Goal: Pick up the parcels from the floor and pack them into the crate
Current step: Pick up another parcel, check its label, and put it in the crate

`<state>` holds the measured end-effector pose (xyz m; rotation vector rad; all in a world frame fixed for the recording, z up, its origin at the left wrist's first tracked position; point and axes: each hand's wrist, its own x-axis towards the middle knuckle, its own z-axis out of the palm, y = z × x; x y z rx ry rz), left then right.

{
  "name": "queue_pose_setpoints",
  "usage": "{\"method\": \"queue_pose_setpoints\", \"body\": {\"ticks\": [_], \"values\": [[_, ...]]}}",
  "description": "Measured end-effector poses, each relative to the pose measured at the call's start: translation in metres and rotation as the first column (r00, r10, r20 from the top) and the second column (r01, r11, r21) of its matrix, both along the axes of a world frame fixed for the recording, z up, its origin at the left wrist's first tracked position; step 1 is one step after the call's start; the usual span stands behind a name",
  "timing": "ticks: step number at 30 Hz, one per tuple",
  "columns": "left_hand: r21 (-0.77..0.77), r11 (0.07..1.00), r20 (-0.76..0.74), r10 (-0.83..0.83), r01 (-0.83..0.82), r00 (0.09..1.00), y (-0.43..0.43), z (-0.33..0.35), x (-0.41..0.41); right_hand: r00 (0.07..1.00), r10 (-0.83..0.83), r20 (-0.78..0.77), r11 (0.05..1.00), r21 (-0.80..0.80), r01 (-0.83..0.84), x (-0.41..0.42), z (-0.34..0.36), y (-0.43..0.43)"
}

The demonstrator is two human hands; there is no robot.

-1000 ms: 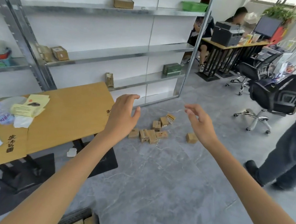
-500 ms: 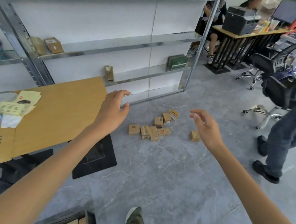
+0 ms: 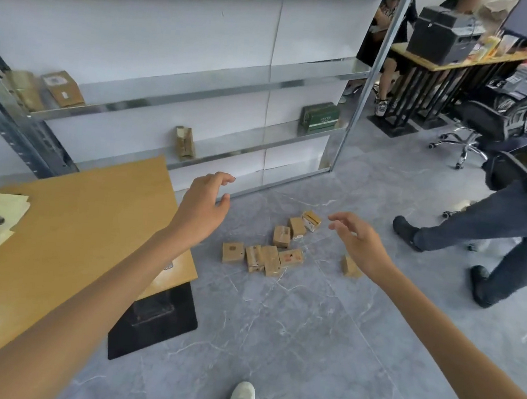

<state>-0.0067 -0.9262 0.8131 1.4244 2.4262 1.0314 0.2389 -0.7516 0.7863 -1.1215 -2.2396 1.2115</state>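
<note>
Nearest, the person's pale shoe (image 3: 243,393) stands on the grey floor (image 3: 305,348), well short of the parcels (image 3: 271,258). I read this as the approach, with nothing lifted yet. Both bare arms are stretched forward towards the parcels.

The left grip (image 3: 202,208) hangs in the air to the left of the parcels, on the side where the counter (image 3: 75,229) stands. Its fingers are loosely bent and spread, holding nothing. The right grip (image 3: 362,246) hangs to the right of the parcels, palm turned inward, fingers wide and relaxed, also holding nothing. They look held apart like this so they can come down on either side of the heap once the person is close enough to crouch.

The parcels are small brown cardboard boxes lying in a loose cluster on the floor, some touching, some tipped on edge. One lone box (image 3: 350,267) sits apart on the right of the cluster, partly hidden behind the right wrist. No crate is in view, so I cannot say where they will go.

Beyond the parcels a metal shelf (image 3: 202,84) stands against the wall, carrying a green box (image 3: 320,118) and some brown packets (image 3: 62,88). To the right of the parcels, another person's legs (image 3: 493,234) are mid-step on the floor, near enough that I would mind them when bending down.
</note>
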Motion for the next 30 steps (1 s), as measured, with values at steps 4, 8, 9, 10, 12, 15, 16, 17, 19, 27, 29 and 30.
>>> {"method": "queue_pose_setpoints", "body": {"ticks": [4,8,9,10,12,15,16,17,19,27,29,30], "values": [[-0.032,0.999,0.016,0.005,-0.004,1.000,0.045,-0.015,-0.028,1.000,0.009,-0.001,1.000,-0.019,-0.009,-0.039,-0.013,0.040],[-0.057,0.998,0.041,0.003,0.000,0.999,0.093,-0.035,-0.054,1.000,0.003,0.030,0.998,-0.058,-0.001,-0.073,-0.033,0.087],[-0.065,0.998,0.051,0.010,-0.007,0.999,0.105,-0.041,-0.062,0.999,0.005,0.035,0.998,-0.065,-0.003,-0.082,-0.038,0.099],[-0.077,0.997,0.065,0.024,-0.019,0.998,0.119,-0.049,-0.070,0.999,0.013,0.043,0.997,-0.073,-0.010,-0.091,-0.045,0.113],[-0.108,0.993,0.093,0.053,-0.043,0.994,0.147,-0.066,-0.086,0.997,0.027,0.066,0.995,-0.095,-0.021,-0.111,-0.060,0.143],[-0.142,0.988,0.134,0.085,-0.066,0.987,0.193,-0.093,-0.112,0.995,0.037,0.096,0.988,-0.154,-0.022,-0.147,-0.080,0.194],[-0.159,0.984,0.151,0.100,-0.076,0.983,0.207,-0.101,-0.119,0.994,0.041,0.104,0.984,-0.177,-0.022,-0.159,-0.086,0.209],[-0.180,0.979,0.171,0.122,-0.090,0.978,0.221,-0.108,-0.126,0.993,0.045,0.111,0.980,-0.200,-0.022,-0.170,-0.093,0.224],[-0.230,0.966,0.220,0.166,-0.114,0.961,0.248,-0.127,-0.141,0.988,0.058,0.140,0.968,-0.250,-0.021,-0.190,-0.110,0.252],[-0.432,0.879,0.399,0.386,-0.200,0.832,0.320,-0.241,-0.199,0.908,0.187,0.374,0.925,-0.379,-0.034,-0.273,-0.208,0.320],[-0.480,0.856,0.416,0.416,-0.193,0.808,0.329,-0.287,-0.211,0.871,0.238,0.430,0.917,-0.395,-0.055,-0.293,-0.253,0.326],[-0.499,0.845,0.420,0.429,-0.192,0.799,0.334,-0.314,-0.215,0.855,0.267,0.445,0.907,-0.416,-0.067,-0.301,-0.280,0.329]]}}
